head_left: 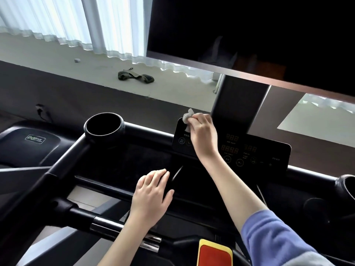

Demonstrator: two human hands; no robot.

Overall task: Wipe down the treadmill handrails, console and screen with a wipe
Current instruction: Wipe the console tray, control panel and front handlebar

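Note:
My right hand [202, 131] grips a crumpled white wipe [187, 117] and presses it on the top left corner of the black console panel [269, 154], which shows orange digits and round buttons. My left hand [151, 194] rests on the dark tray edge below the console, its fingers curled over a black ridge. Above, the large dark screen [249, 35] sits on a black post [238, 104]. A black handrail [63, 166] runs down to the left, and a lower bar with a chrome grip sensor [107, 225] crosses the bottom.
A round black cup holder [104, 124] sits left of the console; another [345, 185] is at the right edge. A red and yellow safety key [215, 254] lies at the bottom. Beyond, a ledge holds a dark strap [135, 75] under white curtains [76, 22].

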